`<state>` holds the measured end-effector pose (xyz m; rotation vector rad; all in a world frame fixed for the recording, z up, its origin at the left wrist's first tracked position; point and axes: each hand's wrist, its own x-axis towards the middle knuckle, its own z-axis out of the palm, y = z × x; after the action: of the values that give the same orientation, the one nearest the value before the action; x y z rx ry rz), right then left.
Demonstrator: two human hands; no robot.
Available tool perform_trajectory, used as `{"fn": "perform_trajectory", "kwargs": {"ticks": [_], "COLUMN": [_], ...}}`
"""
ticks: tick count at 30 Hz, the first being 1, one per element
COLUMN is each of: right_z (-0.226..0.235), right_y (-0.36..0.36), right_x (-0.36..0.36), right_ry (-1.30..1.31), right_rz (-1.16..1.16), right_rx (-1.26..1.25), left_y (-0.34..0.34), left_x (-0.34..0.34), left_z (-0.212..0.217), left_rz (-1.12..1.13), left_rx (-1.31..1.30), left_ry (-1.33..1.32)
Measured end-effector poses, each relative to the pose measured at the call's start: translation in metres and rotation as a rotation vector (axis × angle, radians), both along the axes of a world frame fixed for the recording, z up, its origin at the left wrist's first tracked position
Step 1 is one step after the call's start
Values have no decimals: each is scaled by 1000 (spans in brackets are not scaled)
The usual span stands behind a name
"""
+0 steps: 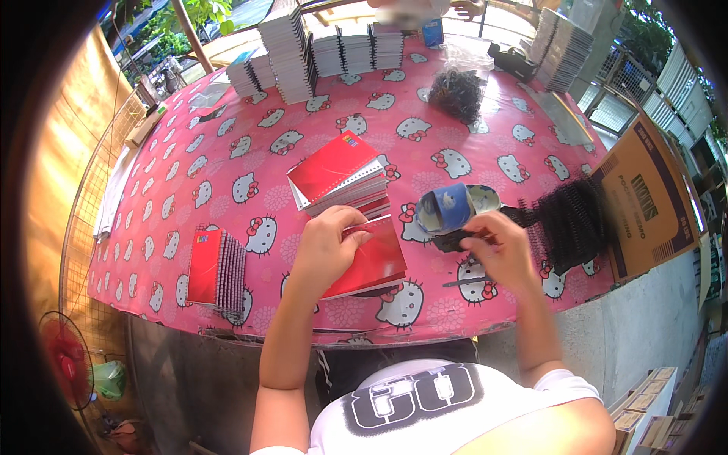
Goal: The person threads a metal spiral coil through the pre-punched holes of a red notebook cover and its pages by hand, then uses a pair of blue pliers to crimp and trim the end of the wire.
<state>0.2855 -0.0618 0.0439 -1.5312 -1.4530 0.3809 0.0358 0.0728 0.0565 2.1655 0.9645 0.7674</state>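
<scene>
- The left hand (327, 244) is pressing flat on a red notebook (371, 262) lying at the near edge of the pink table (227, 159); its fingers are spread over the cover, holding it down, not gripping it.
- The right hand (502, 254) is pinching a black spiral coil (455, 241) just beside the notebook's right end, fingers closed on it.
- Judging from this, the coil is being brought to the notebook; keeping the cover pinned so the pages are not shifting, and keeping the coil lined up with the punched edge, would help it go well.
- A blue cup (446, 208) is lying on its side right above the right hand, close enough to be knocked.
- A pile of loose black coils (570, 221) is sitting to the right, near a cardboard box (652, 201).
- A stack of red notebooks (340, 178) is resting just beyond the left hand; finished ones (216, 271) are standing to the left.
- Farther off, white stacks of pages (292, 53) are lining the far edge beside a bag of coils (457, 92).
- Another person's hand (469, 7) is showing at the far side.
</scene>
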Motion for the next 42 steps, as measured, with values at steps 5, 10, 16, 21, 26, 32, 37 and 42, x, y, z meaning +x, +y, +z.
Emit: {"fn": "perform_trajectory", "kwargs": {"ticks": [5, 10, 16, 21, 26, 32, 37, 42], "right_z": [22, 29, 30, 36, 38, 37, 35, 40], "right_y": [19, 26, 32, 36, 30, 27, 30, 29], "right_x": [-40, -41, -38, -37, -58, -64, -63, -70], "right_ry": [86, -25, -38, 291, -327, -426, -351, -313], "right_rz": [179, 164, 393, 425, 330, 248, 209, 203], "right_rx": [182, 227, 170, -360, 223, 218, 225, 249], "left_y": [-39, -49, -58, -75, -78, -66, -62, -63], "left_x": [-8, -9, -7, 8, 5, 1, 8, 7], "left_z": [32, 25, 17, 13, 2, -3, -7, -5], "left_rz": [-33, 39, 106, 380, 416, 279, 261, 245], "left_rx": [303, 402, 401, 600, 571, 527, 510, 516], "left_ry": [-20, -102, -81, 25, -32, -98, -143, -144]}}
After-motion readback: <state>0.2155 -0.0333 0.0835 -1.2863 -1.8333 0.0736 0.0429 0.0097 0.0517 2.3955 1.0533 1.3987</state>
